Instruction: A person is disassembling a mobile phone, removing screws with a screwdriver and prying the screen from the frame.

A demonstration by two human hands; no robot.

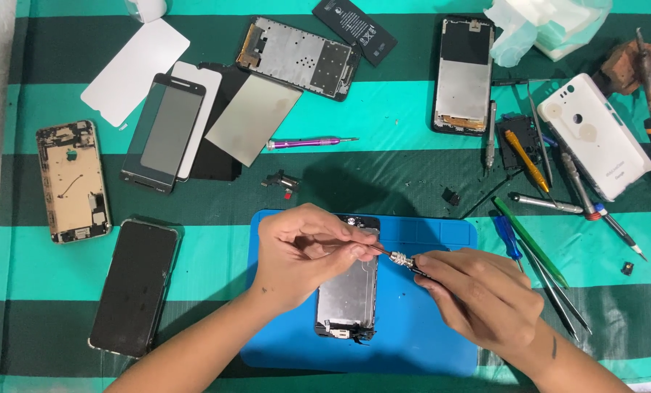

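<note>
Pinching slim metal tool — left hand and right hand both grasping | over shiny phone frame | blue mat

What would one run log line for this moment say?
left hand: pinches small metal part | right hand: holds thin tool at it | below: opened phone on blue mat

Both bare forearms reach up from the lower edge and angle inward, bringing the hands close together at the centre. The left hand curls palm-down, thumb and fingertips pinched together and pointing right. The right hand is loosely fisted, its fingertips pinched and pointing left.
</note>
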